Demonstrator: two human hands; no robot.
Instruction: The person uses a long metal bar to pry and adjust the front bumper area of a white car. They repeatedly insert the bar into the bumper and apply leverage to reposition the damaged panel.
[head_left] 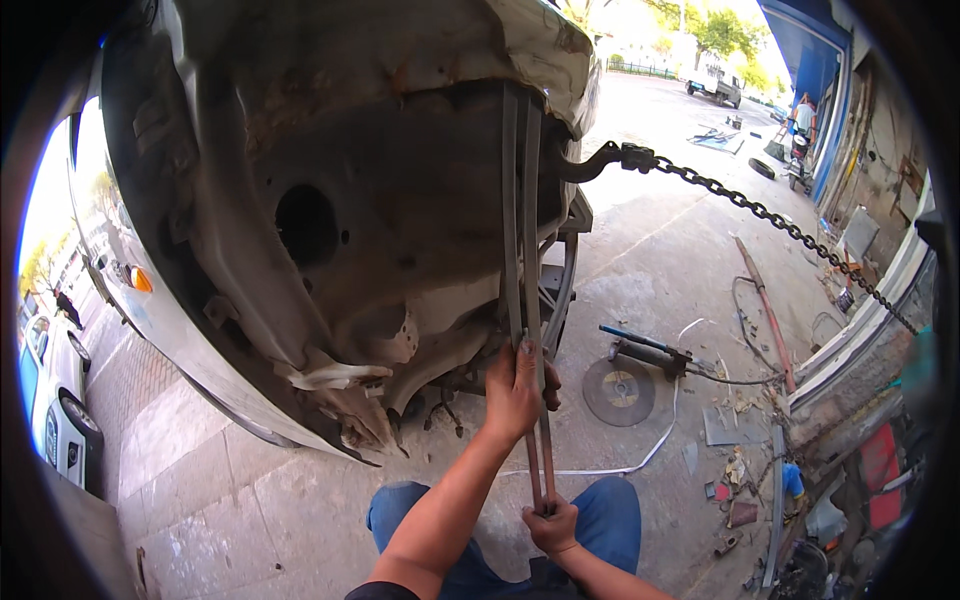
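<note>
A pair of long, narrow metal bars [531,220] runs upright, side by side, in front of a stripped vehicle body [370,190]. Their upper ends reach the torn, rusty edge of the body; whether they touch it I cannot tell. My left hand [513,392] is closed around the bars at about two thirds of the way down. Lower, between my knees, my right hand [552,526] grips their bottom ends. Just right of the bars' top, a dark metal hook [588,166] catches the body's edge, with a taut chain [760,208] leading off to the right.
A large cutting disc [618,390] and a hand tool with a cord [650,352] lie on the concrete right of my knees. Beyond them are a reddish pole [768,325], scattered debris [735,470] and a white-edged frame [865,335]. A white car [65,400] stands at far left.
</note>
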